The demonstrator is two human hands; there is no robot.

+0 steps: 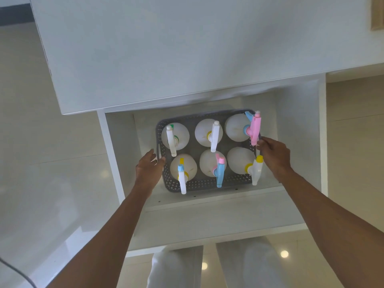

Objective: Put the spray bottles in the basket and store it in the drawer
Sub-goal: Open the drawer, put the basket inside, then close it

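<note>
Grey perforated plastic basket (204,185) sits inside open white drawer (214,201), six white spray bottles (208,133) upright within. Left hand (148,169) and right hand (274,155) fingers curled at opposite short rims, seemingly gripping. Load likely heavy, thin walls flexible; lift from both ends.
</note>
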